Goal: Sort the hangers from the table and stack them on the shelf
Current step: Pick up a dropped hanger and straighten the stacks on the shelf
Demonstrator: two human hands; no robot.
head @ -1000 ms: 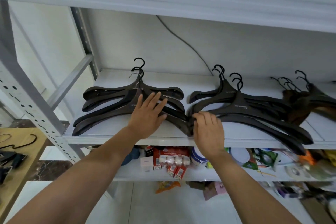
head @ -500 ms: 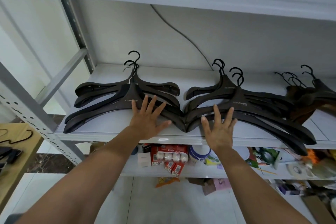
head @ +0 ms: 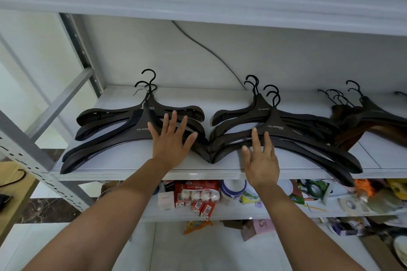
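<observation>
Resting flat with fingers spread, the left hand point(head: 171, 143) lies on the left hanger stack point(head: 141, 132), gripping nothing. The right hand point(head: 262, 160), fingers straight, touches the middle stack point(head: 275, 123) at its front arm, holding nothing. Both stacks lie crosswise on the shelf point(head: 123, 175), hooks rearward, inner tips meeting between the hands. A third stack point(head: 356, 125) sits further right. The table point(head: 22, 191) lies low left, nearer the left hand.

A person's two forearms, bare as far as they show, ending in a bare left hand point(head: 170, 145) and right hand point(head: 262, 161).
</observation>
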